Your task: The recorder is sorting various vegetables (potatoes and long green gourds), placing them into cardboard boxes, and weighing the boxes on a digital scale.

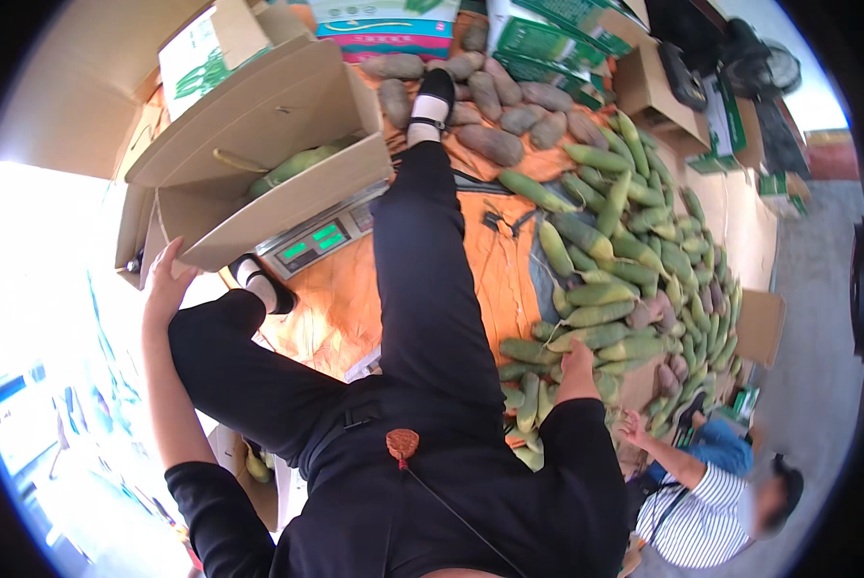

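Note:
My left hand (169,279) grips the near corner of an open cardboard box (278,214), fingers bent over its edge. Inside the box lie a few green radishes (302,166), partly hidden by its walls. The box rests on a digital scale (316,239) with lit green displays. At the left edge of a big heap of green radishes (634,252), my right hand (577,370) closes on one green radish (596,335); part of its grip is hidden.
Dark reddish-brown tubers (490,144) lie beyond my foot on the orange sheet (494,279). More cartons (547,43) stand at the back. Another person in a striped shirt (697,520) sits at the lower right, one hand near the heap. My legs straddle the middle.

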Demonstrator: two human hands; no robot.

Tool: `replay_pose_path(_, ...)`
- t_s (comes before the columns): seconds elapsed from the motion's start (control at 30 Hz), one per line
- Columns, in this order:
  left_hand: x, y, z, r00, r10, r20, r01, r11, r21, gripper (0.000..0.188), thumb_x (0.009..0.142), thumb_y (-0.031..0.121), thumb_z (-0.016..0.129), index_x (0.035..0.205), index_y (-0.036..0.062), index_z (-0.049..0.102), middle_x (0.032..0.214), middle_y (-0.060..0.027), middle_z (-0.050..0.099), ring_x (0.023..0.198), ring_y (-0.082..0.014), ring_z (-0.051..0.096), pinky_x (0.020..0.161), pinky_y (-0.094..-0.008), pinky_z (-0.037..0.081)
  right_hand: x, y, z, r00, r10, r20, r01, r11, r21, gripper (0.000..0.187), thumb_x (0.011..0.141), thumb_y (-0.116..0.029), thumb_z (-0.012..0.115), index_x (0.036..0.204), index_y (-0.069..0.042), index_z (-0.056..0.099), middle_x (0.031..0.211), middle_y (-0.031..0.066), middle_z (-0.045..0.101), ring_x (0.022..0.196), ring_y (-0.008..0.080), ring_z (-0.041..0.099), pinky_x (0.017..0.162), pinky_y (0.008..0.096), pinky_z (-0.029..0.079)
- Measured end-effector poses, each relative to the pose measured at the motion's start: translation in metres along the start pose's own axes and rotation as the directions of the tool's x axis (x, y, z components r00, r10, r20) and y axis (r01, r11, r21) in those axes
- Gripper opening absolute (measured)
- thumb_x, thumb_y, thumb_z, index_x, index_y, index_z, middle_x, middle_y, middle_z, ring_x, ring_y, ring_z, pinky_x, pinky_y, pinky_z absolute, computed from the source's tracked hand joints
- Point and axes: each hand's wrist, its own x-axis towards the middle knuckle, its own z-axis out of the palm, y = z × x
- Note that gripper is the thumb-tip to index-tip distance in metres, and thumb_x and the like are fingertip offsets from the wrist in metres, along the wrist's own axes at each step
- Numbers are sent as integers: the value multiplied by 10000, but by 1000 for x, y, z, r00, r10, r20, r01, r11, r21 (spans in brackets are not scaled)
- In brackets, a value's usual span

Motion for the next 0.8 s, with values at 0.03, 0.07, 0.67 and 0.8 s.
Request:
replay_pose_path(0.03, 2, 2, 2, 1000, -17, -13, 16, 1000, -14, 561, 764, 137, 651, 1298, 109, 483, 1291, -168, 493, 1249, -314, 405, 1047, -392, 323, 7, 2, -11, 1000, 11, 13, -11, 1000, 11, 344, 793, -81, 685, 1103, -4, 560, 1041, 117, 615, 868, 260, 616, 746, 362, 515)
replay_pose_path(0.07, 7, 3, 6, 999, -4, 35, 4, 1000, -3, 536, 760, 137, 654, 1274, 103, 505, 1282, -166, 496, 1248, -313, 403, 1046, -390, 323, 16, -1, -16, 1000, 18, 23, -18, 1000, 21, 311, 798, -65, 665, 1089, -15, 565, 1029, 118, 611, 863, 261, 614, 737, 361, 514)
replay_pose_path(0.67, -7, 17, -15, 994, 66, 91, -53, 988, -142, 444, 736, 56, 658, 1163, 171, 623, 1190, -111, 560, 1170, -317, 452, 1021, -405, 359, -76, 10, 9, 943, 30, 333, -14, 999, -48, 191, 852, -141, 643, 1014, -110, 548, 806, -21, 605, 618, 118, 516, 500, 230, 383)
replay_pose_path(0.8, -14, 11, -17, 997, 50, 65, -42, 991, -127, 441, 723, 57, 665, 1148, 169, 632, 1175, -105, 569, 1169, -319, 455, 1023, -404, 362, -182, -44, 80, 815, -174, 553, 337, 918, -207, 280, 851, -77, 603, 1122, -77, 535, 917, -6, 586, 687, 80, 494, 541, 225, 374)
